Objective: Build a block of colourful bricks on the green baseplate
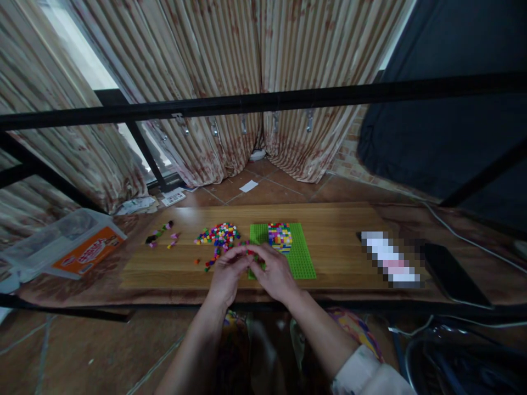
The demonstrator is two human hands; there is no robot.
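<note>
My left hand and my right hand meet above the left front part of a green studded baseplate. Both hands are closed, fingertips pinched close together. Small red and pink bits show around the fingertips; whether they are held or lie behind is unclear. Just beyond my right hand, a block built of multicoloured toy bricks stands on the baseplate. Left of the baseplate spreads a pile of loose toy bricks, some of it reaching close to my left hand. The fingers cover part of the baseplate.
Everything lies on a wooden board. A few more bricks are scattered at its left. Beyond that end sits a clear plastic box with an orange label. A blurred-out object and a black phone lie right. A black rail crosses behind.
</note>
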